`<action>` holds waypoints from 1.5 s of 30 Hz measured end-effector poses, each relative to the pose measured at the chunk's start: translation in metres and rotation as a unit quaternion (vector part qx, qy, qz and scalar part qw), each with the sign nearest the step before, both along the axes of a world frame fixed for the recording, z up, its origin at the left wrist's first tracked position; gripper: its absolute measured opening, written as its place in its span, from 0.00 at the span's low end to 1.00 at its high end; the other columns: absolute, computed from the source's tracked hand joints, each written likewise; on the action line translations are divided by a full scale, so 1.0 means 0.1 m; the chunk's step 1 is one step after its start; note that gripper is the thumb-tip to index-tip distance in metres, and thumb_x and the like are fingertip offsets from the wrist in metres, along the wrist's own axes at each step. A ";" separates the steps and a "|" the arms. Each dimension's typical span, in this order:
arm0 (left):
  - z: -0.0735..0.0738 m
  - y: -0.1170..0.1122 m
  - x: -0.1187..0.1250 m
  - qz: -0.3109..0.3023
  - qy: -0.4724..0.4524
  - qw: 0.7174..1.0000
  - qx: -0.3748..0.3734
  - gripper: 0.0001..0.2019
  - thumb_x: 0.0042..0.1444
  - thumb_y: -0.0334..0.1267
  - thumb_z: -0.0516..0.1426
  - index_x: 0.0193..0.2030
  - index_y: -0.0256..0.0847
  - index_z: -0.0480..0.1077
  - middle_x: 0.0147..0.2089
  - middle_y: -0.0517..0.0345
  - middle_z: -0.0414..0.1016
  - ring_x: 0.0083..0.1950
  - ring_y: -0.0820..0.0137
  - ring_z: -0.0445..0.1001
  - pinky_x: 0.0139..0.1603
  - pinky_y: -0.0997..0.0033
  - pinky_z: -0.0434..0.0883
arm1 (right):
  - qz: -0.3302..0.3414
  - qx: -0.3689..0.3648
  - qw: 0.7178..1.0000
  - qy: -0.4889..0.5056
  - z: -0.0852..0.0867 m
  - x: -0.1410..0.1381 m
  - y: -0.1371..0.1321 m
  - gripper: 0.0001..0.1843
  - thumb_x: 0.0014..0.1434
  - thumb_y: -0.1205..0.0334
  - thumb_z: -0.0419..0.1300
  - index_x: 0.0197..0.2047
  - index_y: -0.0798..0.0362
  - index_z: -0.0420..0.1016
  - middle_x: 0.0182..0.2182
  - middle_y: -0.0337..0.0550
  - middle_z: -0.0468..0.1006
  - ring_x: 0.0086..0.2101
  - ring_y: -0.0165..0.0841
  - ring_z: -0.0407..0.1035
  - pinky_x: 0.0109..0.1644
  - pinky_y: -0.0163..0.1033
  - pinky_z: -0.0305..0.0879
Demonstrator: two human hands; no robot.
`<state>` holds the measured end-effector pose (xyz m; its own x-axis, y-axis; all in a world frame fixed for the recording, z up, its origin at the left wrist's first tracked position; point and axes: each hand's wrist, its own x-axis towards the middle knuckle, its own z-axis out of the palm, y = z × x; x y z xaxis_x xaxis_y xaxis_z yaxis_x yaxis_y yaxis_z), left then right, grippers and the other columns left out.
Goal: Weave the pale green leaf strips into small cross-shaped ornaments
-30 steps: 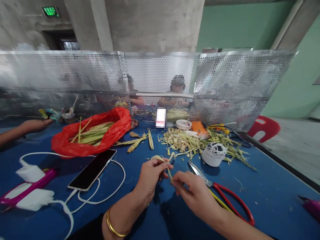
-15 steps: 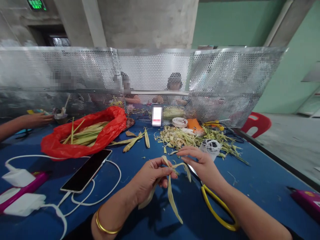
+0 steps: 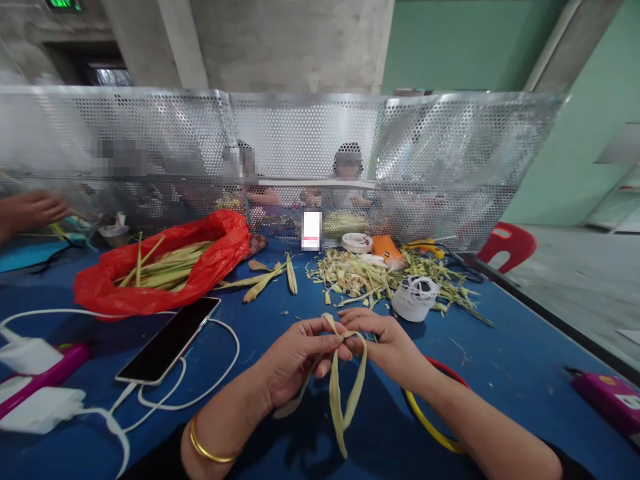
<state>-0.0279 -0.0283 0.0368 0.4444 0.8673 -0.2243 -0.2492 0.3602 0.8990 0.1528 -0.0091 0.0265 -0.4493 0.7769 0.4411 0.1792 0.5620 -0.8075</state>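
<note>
Pale, dry strips that look like corn husk [image 3: 336, 393] cross between my hands, their long ends hanging over the blue table. My left hand [image 3: 307, 347], with a gold bangle at the wrist, is closed on them, thumb and fingers pinching the crossing. Touching the same spot from the other side, my right hand [image 3: 377, 337] has its fingers bent around a looped strip; its fingertips are partly hidden. Beneath my right forearm lies a tool with yellow and red handles [image 3: 430, 420], mostly covered.
A red plastic bag [image 3: 93, 290] of husks stands at left. Behind my hands lie loose husks [image 3: 263, 287], a pile of scraps [image 3: 350, 273] and a white string spool [image 3: 414, 303]. A phone [image 3: 167, 343] with white cables lies left. Another person's hand [image 3: 35, 210] is far left.
My right hand has moved left and down to meet my left hand, closing on a strip. That strip now loops downward. The other person's hand has shifted left and up.
</note>
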 end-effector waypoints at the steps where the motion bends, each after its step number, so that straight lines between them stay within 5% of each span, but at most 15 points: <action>1: 0.00 0.00 0.00 0.001 0.000 1.000 -0.005 0.08 0.48 0.37 0.64 0.34 0.35 0.74 0.27 0.57 0.76 0.15 0.85 0.61 0.17 0.83 0.54 | -0.003 0.008 1.000 -0.002 -0.01 0.00 0.00 0.14 0.57 0.48 0.60 0.31 0.50 0.79 0.36 0.45 0.78 0.43 0.37 0.71 0.51 0.44 0.66; 14: -0.08 0.00 0.05 0.039 0.046 0.998 0.029 0.10 0.48 0.40 0.63 0.28 0.34 0.74 0.25 0.56 0.76 0.16 0.82 0.61 0.18 0.80 0.53 | -0.071 0.157 0.979 -0.111 -0.09 -0.03 -0.04 0.08 0.58 0.70 0.54 0.32 0.49 0.71 0.35 0.39 0.77 0.42 0.34 0.71 0.60 0.50 0.50; 21: -0.09 0.03 0.03 0.030 0.038 0.999 -0.004 0.12 0.49 0.42 0.62 0.31 0.33 0.74 0.28 0.53 0.78 0.17 0.82 0.63 0.18 0.80 0.53 | -0.086 0.187 0.969 -0.133 -0.14 -0.04 -0.02 0.10 0.58 0.71 0.53 0.33 0.48 0.72 0.35 0.39 0.78 0.42 0.33 0.71 0.60 0.50 0.50; 26: -0.04 0.05 0.02 0.047 0.032 0.998 -0.027 0.13 0.51 0.43 0.60 0.35 0.33 0.74 0.29 0.50 0.79 0.18 0.79 0.67 0.19 0.80 0.55 | -0.102 0.155 0.977 -0.103 -0.11 -0.02 -0.02 0.09 0.61 0.67 0.53 0.35 0.48 0.75 0.36 0.42 0.78 0.41 0.35 0.71 0.55 0.49 0.58; 33: -0.03 0.06 0.01 0.074 0.077 0.994 0.020 0.13 0.51 0.44 0.59 0.34 0.34 0.74 0.32 0.49 0.80 0.19 0.78 0.69 0.19 0.80 0.55 | -0.126 -0.039 0.990 -0.041 0.05 0.00 -0.07 0.12 0.62 0.56 0.52 0.41 0.51 0.73 0.32 0.41 0.77 0.36 0.35 0.71 0.43 0.40 0.66; 40: -0.06 0.05 0.06 0.113 0.142 0.980 0.081 0.13 0.45 0.45 0.63 0.29 0.35 0.73 0.28 0.52 0.79 0.18 0.79 0.66 0.19 0.79 0.56 | -0.135 0.077 0.980 -0.124 -0.01 -0.02 -0.08 0.11 0.61 0.60 0.55 0.26 0.49 0.68 0.22 0.33 0.72 0.26 0.30 0.67 0.56 0.48 0.56; 45: -0.06 0.05 0.07 0.124 0.166 0.975 0.082 0.12 0.44 0.43 0.63 0.29 0.35 0.74 0.27 0.52 0.79 0.18 0.77 0.67 0.19 0.79 0.55 | -0.146 0.150 0.964 -0.163 -0.03 0.01 -0.07 0.10 0.62 0.64 0.54 0.27 0.50 0.67 0.23 0.33 0.72 0.28 0.30 0.68 0.57 0.48 0.52</action>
